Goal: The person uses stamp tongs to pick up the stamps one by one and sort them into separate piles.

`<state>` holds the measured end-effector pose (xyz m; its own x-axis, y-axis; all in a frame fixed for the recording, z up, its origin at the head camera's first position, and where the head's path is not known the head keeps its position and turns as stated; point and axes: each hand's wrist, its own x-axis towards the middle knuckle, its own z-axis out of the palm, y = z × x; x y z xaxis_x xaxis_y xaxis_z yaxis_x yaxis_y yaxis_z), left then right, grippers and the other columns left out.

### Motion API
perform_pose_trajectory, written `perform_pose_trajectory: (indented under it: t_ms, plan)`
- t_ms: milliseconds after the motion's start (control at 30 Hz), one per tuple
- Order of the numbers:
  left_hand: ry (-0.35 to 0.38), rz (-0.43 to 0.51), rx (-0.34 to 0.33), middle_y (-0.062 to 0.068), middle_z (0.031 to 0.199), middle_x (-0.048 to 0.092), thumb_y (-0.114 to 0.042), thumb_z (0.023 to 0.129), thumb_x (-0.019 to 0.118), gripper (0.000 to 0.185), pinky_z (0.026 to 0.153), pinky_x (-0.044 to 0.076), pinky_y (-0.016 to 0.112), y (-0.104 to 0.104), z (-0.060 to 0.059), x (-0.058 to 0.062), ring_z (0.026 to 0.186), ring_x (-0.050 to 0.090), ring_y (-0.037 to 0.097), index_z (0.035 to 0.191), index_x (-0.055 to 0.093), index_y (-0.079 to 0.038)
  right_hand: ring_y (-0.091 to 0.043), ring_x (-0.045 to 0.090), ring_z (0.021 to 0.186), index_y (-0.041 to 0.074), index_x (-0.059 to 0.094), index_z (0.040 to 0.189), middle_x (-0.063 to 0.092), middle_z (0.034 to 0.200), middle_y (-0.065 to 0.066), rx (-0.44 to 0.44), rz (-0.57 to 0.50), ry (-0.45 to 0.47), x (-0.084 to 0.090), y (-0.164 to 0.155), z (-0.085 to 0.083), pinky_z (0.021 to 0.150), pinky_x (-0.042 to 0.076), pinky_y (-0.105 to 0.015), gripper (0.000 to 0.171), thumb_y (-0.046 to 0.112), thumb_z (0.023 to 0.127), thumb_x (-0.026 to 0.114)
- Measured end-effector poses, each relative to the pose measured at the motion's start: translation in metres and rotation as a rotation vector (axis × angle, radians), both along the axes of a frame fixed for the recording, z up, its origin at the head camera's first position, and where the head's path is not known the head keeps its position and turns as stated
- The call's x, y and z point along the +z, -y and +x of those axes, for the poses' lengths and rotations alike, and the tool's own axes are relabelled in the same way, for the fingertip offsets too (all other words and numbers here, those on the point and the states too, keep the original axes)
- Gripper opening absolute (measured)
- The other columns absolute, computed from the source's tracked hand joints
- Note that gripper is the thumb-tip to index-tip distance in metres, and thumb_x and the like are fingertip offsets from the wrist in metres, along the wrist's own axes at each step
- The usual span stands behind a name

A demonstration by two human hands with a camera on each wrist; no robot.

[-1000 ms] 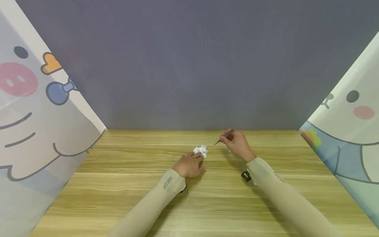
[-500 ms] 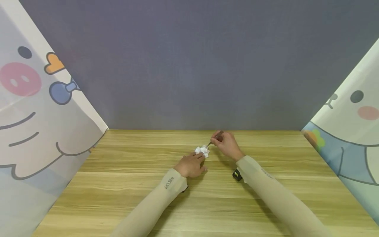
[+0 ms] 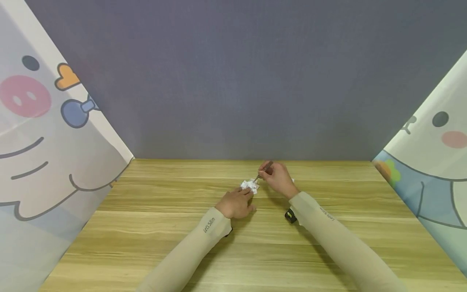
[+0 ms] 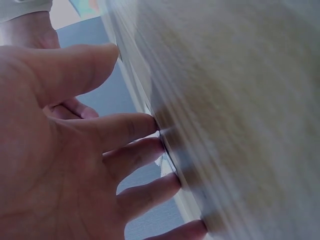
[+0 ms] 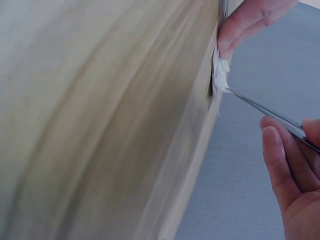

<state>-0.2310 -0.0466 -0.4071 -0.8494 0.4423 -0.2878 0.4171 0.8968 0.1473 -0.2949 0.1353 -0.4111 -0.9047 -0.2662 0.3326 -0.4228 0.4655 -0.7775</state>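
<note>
- Paper pieces [image 3: 249, 185] lie in a loose white heap on the wooden table [image 3: 182, 194], between your 2 hands; the surface looks smooth, so a sideways push could probably slide the whole heap.
- Your right sleeve [image 3: 339, 231] has a loose cuff; if you lower that forearm while reaching, the cloth might brush light scraps away.
- Your left hand [image 3: 235, 203] has its fingers straight and spread, fingertips at the heap's near edge; press too lightly and the layers may shift, lift too fast and a scrap may cling to your skin.
- Your right hand [image 3: 279, 177] pinches the tweezers [image 5: 244, 98]; a tremor or tightened grip could twist their tips off line.
- Those tips meet the heap's far right side; you can't tell whether they clamp a piece. Overlapping edges could make 2 or more come up together, and a hard pull could crease or tear 1.
- Just beyond your right hand, 1 small white piece [image 3: 293, 180] shows partly; since your hand hides the rest, you could knock it unnoticed.
</note>
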Motion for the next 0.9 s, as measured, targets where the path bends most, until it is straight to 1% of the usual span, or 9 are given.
perform_pose_trajectory:
  t_ms: [133,233,367,500,733,800,900]
  plan:
    - [-0.010,0.005,-0.006,-0.004,0.154,0.024,-0.049,0.098,0.043,0.061,0.108,0.027,0.052,0.001,0.002,0.000,0.140,0.020,0.023,0.148,0.034,-0.017,-0.028,0.068,0.078,0.002,0.065,0.093,0.067,0.083,-0.009,-0.011,0.004,-0.017,0.002,0.001,0.002,0.063,0.055,-0.031,0.005,0.007,0.090,0.065]
    - [-0.009,0.011,-0.007,-0.003,0.154,0.023,-0.049,0.097,0.044,0.061,0.108,0.027,0.051,0.001,0.003,0.000,0.140,0.019,0.023,0.148,0.034,-0.017,-0.024,0.068,0.076,0.003,0.065,0.092,0.068,0.083,-0.008,-0.027,0.017,-0.027,0.003,0.002,0.004,0.062,0.055,-0.031,0.005,0.008,0.090,0.065]
    - [0.001,0.032,-0.002,0.000,0.155,0.022,-0.048,0.097,0.045,0.061,0.108,0.026,0.050,0.001,0.003,0.000,0.141,0.017,0.024,0.148,0.034,-0.016,-0.015,0.065,0.071,0.005,0.066,0.091,0.067,0.080,-0.003,-0.069,0.058,-0.054,0.004,0.000,0.006,0.061,0.054,-0.030,0.007,0.012,0.090,0.066]
    - [0.006,0.052,0.006,0.003,0.155,0.022,-0.047,0.097,0.046,0.061,0.108,0.026,0.050,0.002,0.003,0.000,0.141,0.017,0.025,0.148,0.035,-0.015,-0.013,0.062,0.068,0.006,0.067,0.090,0.067,0.078,-0.001,-0.103,0.076,-0.076,0.007,-0.004,0.008,0.060,0.053,-0.031,0.007,0.012,0.090,0.067]
    - [0.001,0.039,0.001,0.003,0.154,0.022,-0.047,0.097,0.046,0.060,0.109,0.026,0.048,0.002,0.002,-0.001,0.141,0.019,0.024,0.148,0.035,-0.016,-0.018,0.064,0.071,0.009,0.067,0.091,0.067,0.080,-0.004,-0.126,0.044,-0.079,0.019,-0.015,0.012,0.062,0.054,-0.032,0.003,0.012,0.089,0.067]
    - [-0.001,0.036,-0.003,0.003,0.154,0.022,-0.046,0.097,0.046,0.060,0.109,0.026,0.048,0.003,0.002,-0.001,0.141,0.019,0.024,0.148,0.035,-0.016,-0.018,0.065,0.071,0.009,0.067,0.091,0.067,0.081,-0.004,-0.132,0.039,-0.097,0.023,-0.018,0.013,0.062,0.055,-0.031,0.003,0.011,0.089,0.067]
    - [-0.005,0.034,-0.005,0.003,0.154,0.023,-0.047,0.097,0.046,0.060,0.108,0.027,0.048,0.002,0.002,-0.002,0.140,0.019,0.024,0.148,0.035,-0.016,-0.016,0.065,0.069,0.008,0.069,0.091,0.067,0.080,-0.003,-0.127,0.039,-0.151,0.028,-0.024,0.014,0.062,0.055,-0.032,0.004,0.012,0.089,0.068]
